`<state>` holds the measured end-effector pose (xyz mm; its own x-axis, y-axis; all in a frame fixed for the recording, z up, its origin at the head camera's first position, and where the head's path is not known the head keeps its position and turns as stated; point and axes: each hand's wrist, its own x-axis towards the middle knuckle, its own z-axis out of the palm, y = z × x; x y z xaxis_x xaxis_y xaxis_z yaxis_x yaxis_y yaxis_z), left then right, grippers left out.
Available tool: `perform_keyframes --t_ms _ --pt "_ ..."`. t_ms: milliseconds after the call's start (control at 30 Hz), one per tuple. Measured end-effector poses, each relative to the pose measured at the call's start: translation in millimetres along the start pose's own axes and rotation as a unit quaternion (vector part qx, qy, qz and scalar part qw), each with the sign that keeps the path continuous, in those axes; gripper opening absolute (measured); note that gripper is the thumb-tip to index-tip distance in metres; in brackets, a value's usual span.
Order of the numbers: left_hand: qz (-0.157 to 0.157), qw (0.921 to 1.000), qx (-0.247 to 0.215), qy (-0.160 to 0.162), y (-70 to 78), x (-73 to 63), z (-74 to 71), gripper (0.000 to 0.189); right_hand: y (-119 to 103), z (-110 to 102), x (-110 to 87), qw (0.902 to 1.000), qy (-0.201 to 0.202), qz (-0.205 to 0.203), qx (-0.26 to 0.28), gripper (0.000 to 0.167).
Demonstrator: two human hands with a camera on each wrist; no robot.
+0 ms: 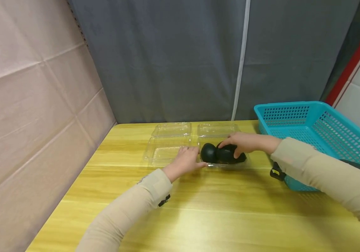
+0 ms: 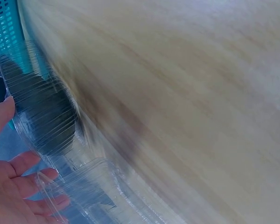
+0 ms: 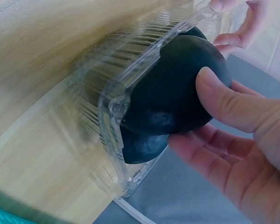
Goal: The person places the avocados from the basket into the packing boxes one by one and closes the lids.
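Observation:
My right hand (image 1: pixel 241 141) grips a dark green avocado (image 3: pixel 177 88) between thumb and fingers, inside the base of a clear plastic clamshell box (image 3: pixel 114 100). A second avocado (image 1: pixel 208 153) lies to its left in the same box, and another dark avocado (image 3: pixel 142 148) shows beneath the gripped one. My left hand (image 1: pixel 184 162) is at the box's left side, its thumb by the front rim and its fingers apart and loosely bent. To the left, a second clear clamshell box (image 1: pixel 167 152) stands with its lid folded back; no fruit shows in it.
A turquoise mesh basket (image 1: pixel 293 112) stands at the right, partly behind my right forearm, with something dark inside near its front. The wooden table (image 1: pixel 199 217) ends at a grey curtain (image 1: pixel 167 63) behind and a pale cloth wall (image 1: pixel 41 115) on the left.

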<state>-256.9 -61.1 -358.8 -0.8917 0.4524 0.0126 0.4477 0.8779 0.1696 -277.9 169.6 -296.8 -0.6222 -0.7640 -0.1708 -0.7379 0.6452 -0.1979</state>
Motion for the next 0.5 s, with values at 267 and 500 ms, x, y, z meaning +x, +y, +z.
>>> perform_keyframes --t_ms 267,500 --pt "0.003 1.0000 0.003 -0.004 0.0 0.9 0.0 0.053 0.5 1.2 3.1 1.0000 -0.006 0.002 -0.003 0.053" --pt "0.008 1.0000 0.005 -0.002 0.4 0.6 -1.2 0.052 0.0 0.0 7.0 0.9997 -0.023 0.000 0.007 0.054"
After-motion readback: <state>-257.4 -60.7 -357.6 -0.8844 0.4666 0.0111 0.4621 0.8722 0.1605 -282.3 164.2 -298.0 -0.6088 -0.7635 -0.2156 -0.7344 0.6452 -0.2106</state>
